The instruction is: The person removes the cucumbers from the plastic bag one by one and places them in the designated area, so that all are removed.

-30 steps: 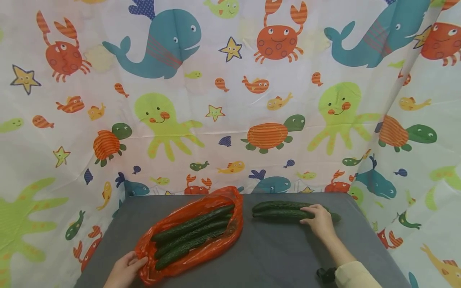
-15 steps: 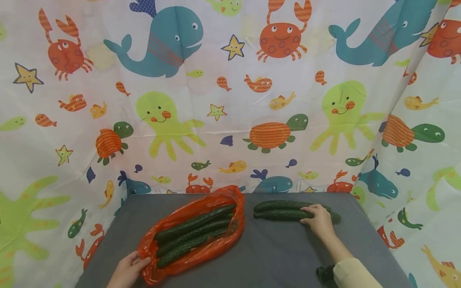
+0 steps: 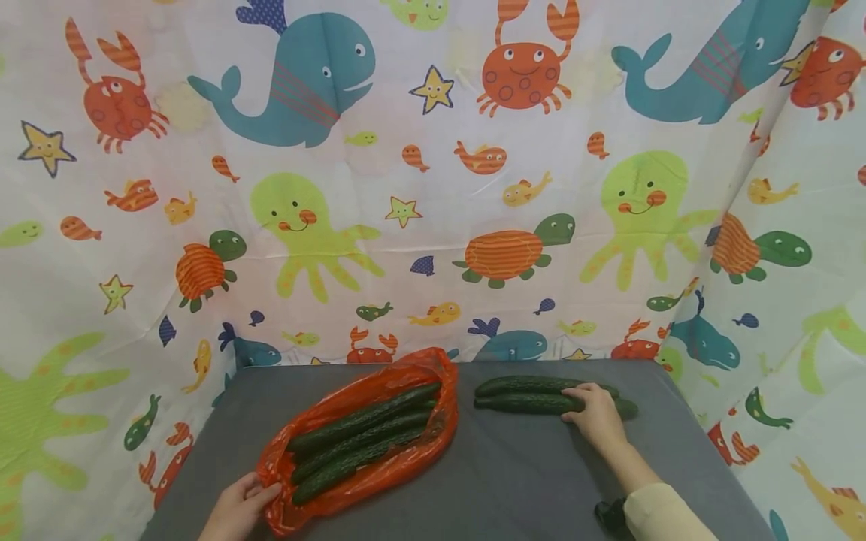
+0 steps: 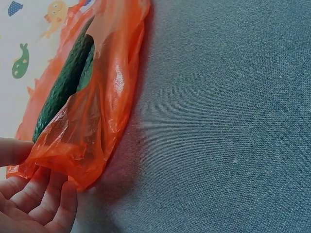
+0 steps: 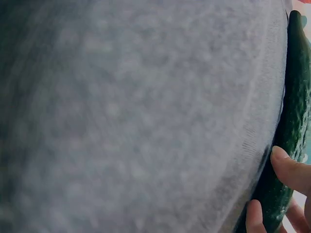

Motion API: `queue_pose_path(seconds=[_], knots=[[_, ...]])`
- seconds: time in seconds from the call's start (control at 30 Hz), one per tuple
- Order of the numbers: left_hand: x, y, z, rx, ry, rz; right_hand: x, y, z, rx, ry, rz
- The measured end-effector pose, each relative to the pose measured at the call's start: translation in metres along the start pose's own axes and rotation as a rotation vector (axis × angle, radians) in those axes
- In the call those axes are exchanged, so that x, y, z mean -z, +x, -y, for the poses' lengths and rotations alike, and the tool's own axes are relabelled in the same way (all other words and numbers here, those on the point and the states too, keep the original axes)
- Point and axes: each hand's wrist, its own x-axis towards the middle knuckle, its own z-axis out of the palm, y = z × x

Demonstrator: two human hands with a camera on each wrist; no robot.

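Note:
An orange plastic bag [image 3: 395,481] lies slantwise on the left half of the table, its opening facing up. Three dark green cucumbers [image 3: 365,434] rest side by side inside it. My left hand [image 3: 238,507] pinches the bag's near left end; the left wrist view shows the thumb above the film [image 4: 85,160] and the fingers beneath it. To the right, two more cucumbers lie parallel on the table. My right hand [image 3: 601,421] holds the nearer cucumber [image 3: 524,404] towards its right end, thumb and fingers on either side. The farther cucumber [image 3: 521,385] sits right behind, partly covered by the hand.
The grey cloth-covered table [image 3: 501,481] ends at a curtain [image 3: 433,248] printed with sea animals, which rises at the back and both sides. A small black object [image 3: 611,517] shows beside the right sleeve [image 3: 666,515].

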Motion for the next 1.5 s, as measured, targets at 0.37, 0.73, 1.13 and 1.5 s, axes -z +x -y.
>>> queue_pose_path(seconds=[0.37,0.73,1.13,1.5], knots=[[-0.001,-0.001,-0.004,-0.002,-0.016,-0.007,0.016,-0.003,0.017,0.026,0.027,-0.038],[0.000,-0.002,-0.005,-0.016,-0.016,0.006,0.024,-0.007,0.055,0.016,0.080,-0.040],[0.003,0.001,-0.001,0.000,-0.013,0.000,0.014,-0.006,0.092,0.128,0.230,-0.116],[0.000,0.005,0.004,-0.014,0.007,0.000,0.002,-0.007,0.129,0.077,0.419,-0.025]])
